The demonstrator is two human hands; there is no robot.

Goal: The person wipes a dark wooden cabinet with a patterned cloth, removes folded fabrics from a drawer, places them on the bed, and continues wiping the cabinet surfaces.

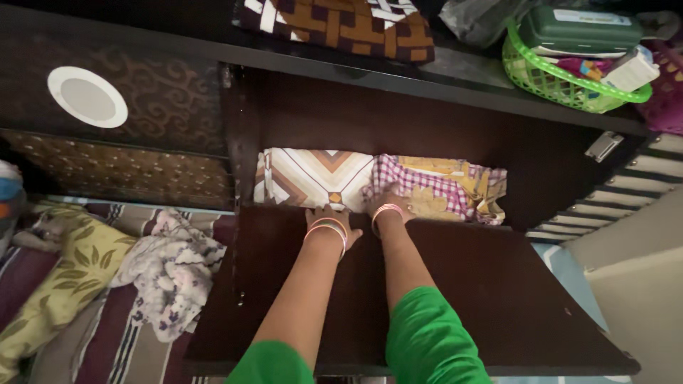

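My left hand presses flat, fingers together, on the lower edge of a folded cream cloth with brown and orange chevrons inside a dark wooden cupboard compartment. My right hand rests on a folded pink-checked and yellow cloth lying right beside the first one. Both wrists carry pink and green bangles, and both arms have green sleeves. The fingertips are partly hidden against the fabric, so I cannot see whether either hand grips the cloth.
The dark cupboard door hangs open below my arms. On the top shelf lie a brown patterned cloth and a green plastic basket with boxes. Crumpled floral cloth and a yellow leaf-print pillow lie on a striped bed at left.
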